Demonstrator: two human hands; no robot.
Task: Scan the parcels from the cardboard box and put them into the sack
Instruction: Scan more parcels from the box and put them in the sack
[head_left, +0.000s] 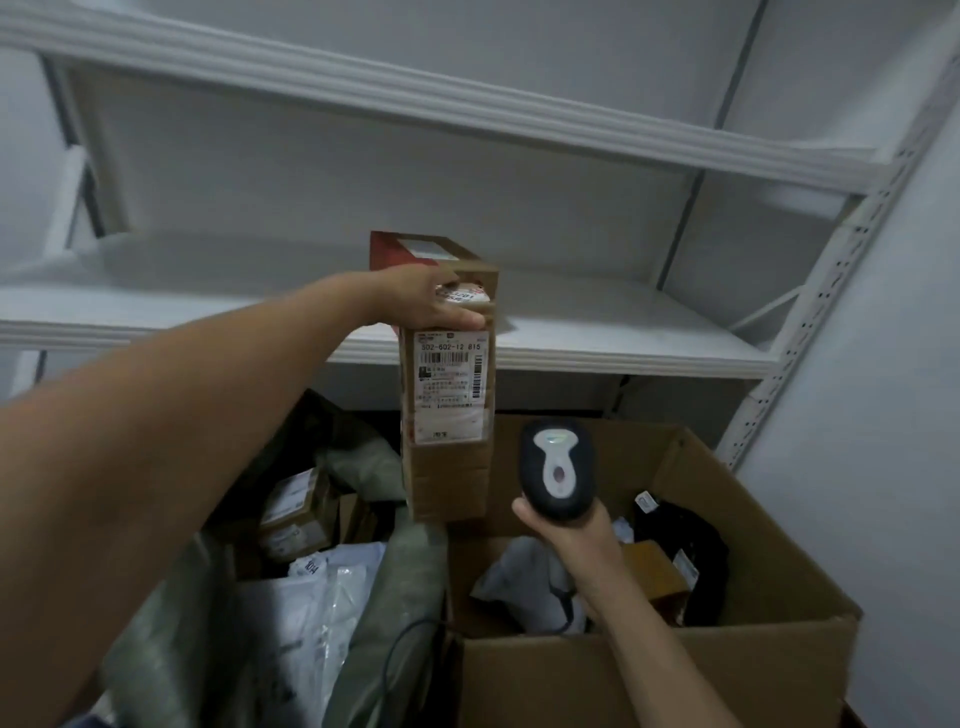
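My left hand (426, 301) grips the top of a tall brown cardboard parcel (447, 467) and holds it upright in the air, its white shipping label (451, 384) with a barcode facing me. Just below and to the right, my right hand (569, 525) holds a dark handheld scanner (558, 467) with a pale grey top, its head close to the parcel's lower right edge. The open cardboard box (753, 649) stands at the lower right with several parcels inside. The grey-green sack (395, 597) lies open at the lower left, holding several boxes and white bags.
White metal shelving (571, 332) runs across the back, its lower shelf just behind the raised parcel. A perforated shelf upright (810, 312) slants down on the right beside a pale wall. A dark cable (405, 644) lies over the sack's edge.
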